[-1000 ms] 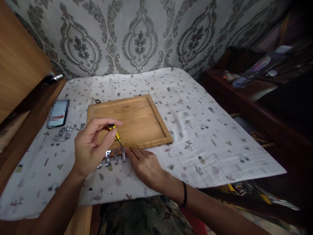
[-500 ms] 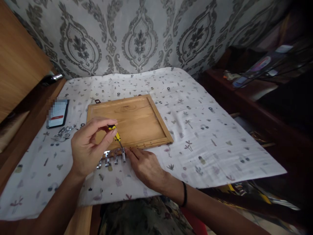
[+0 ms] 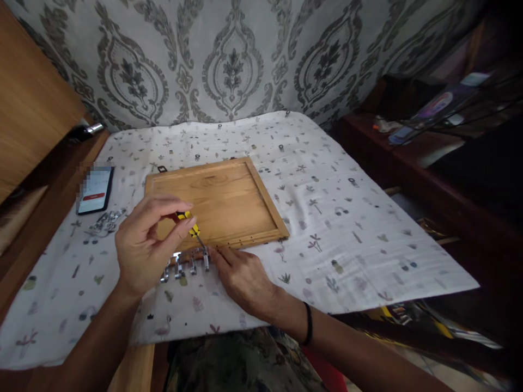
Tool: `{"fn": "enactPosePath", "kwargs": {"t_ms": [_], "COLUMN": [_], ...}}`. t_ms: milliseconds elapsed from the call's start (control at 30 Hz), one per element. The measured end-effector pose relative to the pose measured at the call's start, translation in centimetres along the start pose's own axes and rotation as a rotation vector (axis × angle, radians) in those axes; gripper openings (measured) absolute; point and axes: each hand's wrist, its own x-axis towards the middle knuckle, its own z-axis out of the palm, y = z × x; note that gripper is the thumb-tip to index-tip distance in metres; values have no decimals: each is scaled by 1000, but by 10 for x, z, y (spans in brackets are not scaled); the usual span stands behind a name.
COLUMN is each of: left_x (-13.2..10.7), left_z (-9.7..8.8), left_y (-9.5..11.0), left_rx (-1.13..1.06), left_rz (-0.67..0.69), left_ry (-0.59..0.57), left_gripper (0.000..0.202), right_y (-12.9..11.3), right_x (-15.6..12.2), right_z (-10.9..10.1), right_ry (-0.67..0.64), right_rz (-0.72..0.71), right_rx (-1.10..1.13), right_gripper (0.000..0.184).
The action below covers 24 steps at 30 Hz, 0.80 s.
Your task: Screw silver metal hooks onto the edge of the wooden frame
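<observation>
Between thumb and fingertips, my left hand (image 3: 145,242) grips a small yellow and black screwdriver (image 3: 193,228). The screwdriver is tilted, its shaft pointing down to the nearest metal hook (image 3: 206,261) at the front edge of a wooden frame board (image 3: 229,198). My right hand (image 3: 245,277) lies low at that same edge, fingers closed together with the fingertips against the hook; its thumb is hidden. Several more silver hooks (image 3: 178,269) line the edge to the left, partly behind my left hand. Small dark holes dot the edge on the right.
Loose metal hooks (image 3: 107,222) lie in a pile left of the board, below a phone (image 3: 96,189). A patterned white cloth (image 3: 327,234) covers the table. A clear bottle (image 3: 439,109) stands on the dark furniture at right. The wallpapered wall (image 3: 232,60) rises behind.
My left hand has shifted very slightly left, and the screwdriver handle has turned and leans a little more to the left. My right hand keeps its place at the hook.
</observation>
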Motion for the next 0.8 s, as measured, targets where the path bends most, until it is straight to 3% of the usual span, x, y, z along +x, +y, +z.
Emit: {"fn": "enactPosePath", "kwargs": {"t_ms": [300,467,633,800], "left_x": [-5,-1,0,-5], "left_z": [-1,0,-1,-1], "left_y": [-2,-2,3,2], "left_rx": [-44,-45,35,-25], "left_rz": [-10,45,18,-41], "left_ry": [-48,13,-12,-24], "left_gripper": [30,26,22,25], "right_y": [-1,-1,0,0], "right_x": [1,1,0,1], "right_z": [-3,-2,-2,-1], "right_ry": [-23,-15,-12,-11], "right_rz": [13,16,4,12], "right_rx": [-10,1,14,21], "right_gripper": [37,37,40,41]}}
